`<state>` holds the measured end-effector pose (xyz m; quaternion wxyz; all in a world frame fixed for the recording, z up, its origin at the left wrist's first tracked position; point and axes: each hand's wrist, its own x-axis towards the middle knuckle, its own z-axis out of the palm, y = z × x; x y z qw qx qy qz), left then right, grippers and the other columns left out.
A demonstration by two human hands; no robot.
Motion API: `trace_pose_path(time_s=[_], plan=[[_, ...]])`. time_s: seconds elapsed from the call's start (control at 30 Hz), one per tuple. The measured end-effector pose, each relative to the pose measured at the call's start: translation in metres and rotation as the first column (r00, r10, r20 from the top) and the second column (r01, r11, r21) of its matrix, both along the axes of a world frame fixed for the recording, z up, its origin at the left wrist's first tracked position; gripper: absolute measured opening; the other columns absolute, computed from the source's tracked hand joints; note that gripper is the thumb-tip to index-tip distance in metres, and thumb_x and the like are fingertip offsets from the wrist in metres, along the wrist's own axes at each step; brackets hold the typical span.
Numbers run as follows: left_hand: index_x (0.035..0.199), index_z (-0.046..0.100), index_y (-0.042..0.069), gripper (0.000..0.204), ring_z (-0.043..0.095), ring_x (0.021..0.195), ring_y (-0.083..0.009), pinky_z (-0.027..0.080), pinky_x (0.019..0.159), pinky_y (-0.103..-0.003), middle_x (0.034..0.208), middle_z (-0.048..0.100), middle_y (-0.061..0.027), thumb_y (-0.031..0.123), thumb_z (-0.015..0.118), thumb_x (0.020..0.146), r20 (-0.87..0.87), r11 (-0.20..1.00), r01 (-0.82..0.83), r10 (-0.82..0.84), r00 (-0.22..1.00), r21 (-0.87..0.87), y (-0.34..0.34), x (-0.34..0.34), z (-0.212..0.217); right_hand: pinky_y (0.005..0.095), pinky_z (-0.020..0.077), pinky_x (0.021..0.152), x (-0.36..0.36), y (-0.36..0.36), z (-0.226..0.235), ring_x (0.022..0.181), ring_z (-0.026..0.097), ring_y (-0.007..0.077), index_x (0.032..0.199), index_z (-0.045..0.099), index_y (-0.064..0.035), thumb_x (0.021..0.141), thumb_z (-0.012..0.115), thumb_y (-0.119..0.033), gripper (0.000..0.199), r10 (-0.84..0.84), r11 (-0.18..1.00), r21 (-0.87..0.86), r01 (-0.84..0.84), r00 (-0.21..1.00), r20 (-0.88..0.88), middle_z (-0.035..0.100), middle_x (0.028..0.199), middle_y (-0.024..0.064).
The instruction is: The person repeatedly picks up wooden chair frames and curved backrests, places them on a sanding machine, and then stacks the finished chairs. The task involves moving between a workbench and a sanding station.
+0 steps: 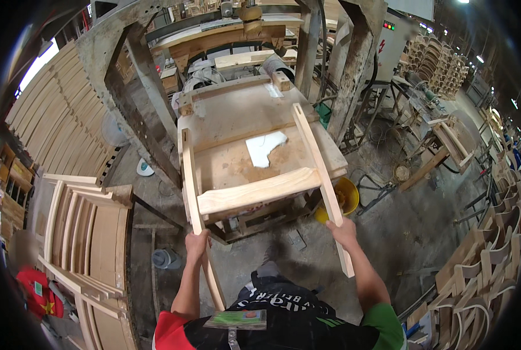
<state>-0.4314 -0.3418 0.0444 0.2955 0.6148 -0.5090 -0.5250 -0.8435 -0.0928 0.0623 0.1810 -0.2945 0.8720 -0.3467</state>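
A wooden frame of two long legs joined by a wide crossrail [260, 189] spans the front of a worktable [219, 125]. My left hand [197, 244] is closed round the left leg [191, 175], below the rail. Round the right leg [316, 151], my right hand [343, 232] is closed at about the same height. The legs' far ends, each with a slot, reach over the tabletop, while their near ends stick out toward my body. Between the legs, a torn white sheet [264, 149] lies on the table among sawdust.
Rusty metal posts [354, 70] of a machine flank the table. A yellow bucket [347, 195] stands by its right side. At left is a stack of wooden frames [79, 221], with a person in red [39, 291] beside it. Curved wooden parts [476, 262] are piled at right.
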Motion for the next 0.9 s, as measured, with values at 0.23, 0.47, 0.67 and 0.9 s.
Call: trace_pose_path(time_s=[0.23, 0.47, 0.67, 0.9], plan=[[0.143, 0.037, 0.001, 0.072, 0.068, 0.110, -0.0478, 0.051, 0.097, -0.051, 0.119, 0.068, -0.0321, 0.025, 0.068, 0.083, 0.303, 0.993, 0.068, -0.035, 0.952, -0.101, -0.059, -0.078, -0.011, 0.0498, 0.0497, 0.100, -0.079, -0.074, -0.030, 0.116, 0.066, 0.0429, 0.123, 0.072, -0.0077, 0.089, 0.074, -0.044, 0.050, 0.092, 0.977, 0.197, -0.083, 0.995, -0.036, 0.073, 0.113, 0.0245], [0.157, 0.028, 0.003, 0.082, 0.067, 0.110, -0.0449, 0.051, 0.096, -0.050, 0.123, 0.064, -0.0330, 0.022, 0.066, 0.087, 0.327, 0.962, 0.218, -0.156, 0.932, -0.162, -0.038, -0.078, -0.024, 0.0502, 0.0512, 0.098, -0.063, -0.018, -0.054, 0.116, 0.066, 0.0423, 0.133, 0.065, -0.0122, 0.089, 0.074, -0.043, 0.055, -0.052, 0.984, 0.172, 0.040, 0.996, 0.068, 0.071, 0.121, 0.0230], [0.142, 0.051, -0.013, 0.063, 0.066, 0.111, -0.0337, 0.050, 0.100, -0.041, 0.126, 0.068, -0.0237, 0.017, 0.072, 0.091, 0.155, 0.907, 0.232, -0.188, 0.970, -0.352, -0.011, -0.080, -0.021, 0.0500, 0.0529, 0.098, -0.010, 0.066, -0.061, 0.114, 0.068, 0.0395, 0.138, 0.061, -0.0090, 0.090, 0.073, -0.046, 0.062, -0.184, 0.951, 0.280, 0.130, 0.967, 0.177, 0.071, 0.121, 0.0214], [0.142, 0.052, -0.011, 0.055, 0.066, 0.114, -0.0338, 0.052, 0.100, -0.042, 0.129, 0.068, -0.0243, 0.016, 0.067, 0.097, 0.410, 0.527, 0.533, -0.340, 0.846, -0.662, 0.075, -0.193, -0.021, 0.0512, 0.0504, 0.102, 0.073, 0.234, -0.074, 0.121, 0.062, 0.0411, 0.139, 0.057, -0.0054, 0.093, 0.069, -0.041, 0.059, -0.429, 0.894, 0.182, 0.409, 0.899, 0.084, 0.069, 0.123, 0.0219]])
